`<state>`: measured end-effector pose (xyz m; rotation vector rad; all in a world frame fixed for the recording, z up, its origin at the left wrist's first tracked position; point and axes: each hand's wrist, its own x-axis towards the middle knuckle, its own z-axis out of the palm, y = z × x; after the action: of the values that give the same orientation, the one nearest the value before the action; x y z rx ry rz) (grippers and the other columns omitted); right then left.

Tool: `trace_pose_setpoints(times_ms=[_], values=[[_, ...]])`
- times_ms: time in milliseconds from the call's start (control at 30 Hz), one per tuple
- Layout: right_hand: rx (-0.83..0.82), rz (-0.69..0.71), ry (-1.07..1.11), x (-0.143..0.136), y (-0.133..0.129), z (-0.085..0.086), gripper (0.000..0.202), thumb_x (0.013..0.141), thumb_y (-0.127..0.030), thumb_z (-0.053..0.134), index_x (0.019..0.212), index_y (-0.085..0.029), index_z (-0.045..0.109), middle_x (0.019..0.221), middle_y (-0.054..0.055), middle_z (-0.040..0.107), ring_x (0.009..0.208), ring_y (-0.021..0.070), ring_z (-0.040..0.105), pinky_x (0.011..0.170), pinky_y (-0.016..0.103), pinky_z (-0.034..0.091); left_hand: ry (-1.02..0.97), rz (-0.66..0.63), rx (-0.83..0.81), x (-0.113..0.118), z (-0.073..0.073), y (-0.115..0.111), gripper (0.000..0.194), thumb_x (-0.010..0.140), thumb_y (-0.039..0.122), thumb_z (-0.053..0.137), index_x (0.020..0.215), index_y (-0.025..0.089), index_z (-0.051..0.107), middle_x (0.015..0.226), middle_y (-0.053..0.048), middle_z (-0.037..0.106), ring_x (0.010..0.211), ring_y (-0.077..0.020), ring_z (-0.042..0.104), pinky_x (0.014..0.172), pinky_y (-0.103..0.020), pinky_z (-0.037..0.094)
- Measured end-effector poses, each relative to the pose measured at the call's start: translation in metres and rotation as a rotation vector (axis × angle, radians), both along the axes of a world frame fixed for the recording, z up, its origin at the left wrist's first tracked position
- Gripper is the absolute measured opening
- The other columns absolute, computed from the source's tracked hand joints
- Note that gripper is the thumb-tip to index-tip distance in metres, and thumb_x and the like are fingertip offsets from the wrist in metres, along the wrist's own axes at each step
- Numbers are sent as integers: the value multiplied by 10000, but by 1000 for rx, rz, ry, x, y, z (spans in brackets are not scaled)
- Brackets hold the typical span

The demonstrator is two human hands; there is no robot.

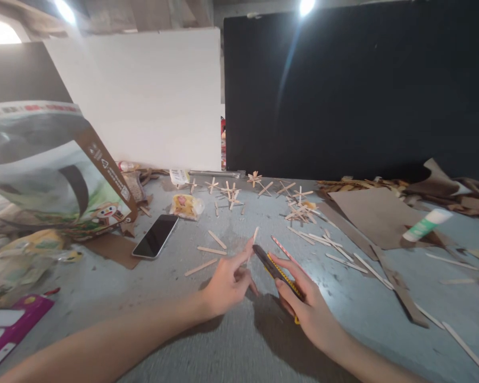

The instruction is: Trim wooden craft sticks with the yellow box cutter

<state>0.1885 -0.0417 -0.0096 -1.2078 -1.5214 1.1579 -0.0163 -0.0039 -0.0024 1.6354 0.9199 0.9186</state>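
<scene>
My left hand (230, 282) pinches a wooden craft stick (256, 233) that points away from me; the fingers hide most of it. In my right hand (303, 298) is a black and yellow box cutter (277, 270), its tip close to the left fingertips. Whether its blade touches the stick I cannot tell. Just beyond the cutter lies a red and white striped pencil (284, 249). Left of my left hand, several loose craft sticks (211, 250) rest on the table.
Crossed stick pieces (231, 192) stand towards the back of the grey table (175, 340). A phone (155, 236), a yellow packet (187, 206) and a printed bag (99, 181) are at left. Cardboard (377, 215), a glue stick (427, 224) and more sticks (319, 239) lie right. Another person's hand shows at the right edge.
</scene>
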Motion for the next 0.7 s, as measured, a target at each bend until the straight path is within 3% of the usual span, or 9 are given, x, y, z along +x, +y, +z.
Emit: trace_pose_setpoints(times_ms=[100, 200, 367, 533, 700], values=[[-65, 19, 65, -2, 0, 3, 665, 953, -638, 600, 1469, -218, 586, 628, -60, 426, 497, 133, 375, 456, 249, 317, -38, -6, -17, 1, -3, 1, 834, 886, 176, 545, 1682, 175, 295, 732, -19, 745, 455, -110, 612, 443, -189, 424], [-80, 23, 91, -3, 1, 4, 683, 950, -637, 609, 1477, -204, 569, 638, -62, 434, 500, 126, 369, 459, 242, 307, -62, -4, -14, 2, -5, 0, 841, 895, 195, 555, 1689, 222, 277, 1069, -124, 797, 490, -99, 650, 429, -187, 431], [-98, 35, 111, -3, 2, 4, 682, 954, -628, 607, 1465, -178, 572, 628, -72, 414, 494, 122, 375, 453, 236, 298, -75, 7, -46, 3, -5, 2, 808, 914, 215, 559, 1680, 255, 302, 1442, -205, 661, 504, -70, 668, 386, -161, 407], [-92, 42, 106, -3, 2, 2, 656, 977, -591, 577, 1474, -163, 559, 592, -83, 403, 498, 130, 391, 458, 233, 317, -124, 8, -173, 4, -4, 8, 825, 932, 215, 557, 1694, 250, 244, 1534, -249, 574, 533, -88, 703, 365, -151, 419], [-85, 26, 102, -3, 3, -1, 678, 982, -575, 585, 1516, -162, 522, 596, -81, 422, 489, 131, 402, 447, 234, 319, -161, 22, -168, 6, 0, 9, 789, 939, 279, 618, 1669, 237, 323, 1468, -226, 633, 530, -88, 706, 384, -154, 432]])
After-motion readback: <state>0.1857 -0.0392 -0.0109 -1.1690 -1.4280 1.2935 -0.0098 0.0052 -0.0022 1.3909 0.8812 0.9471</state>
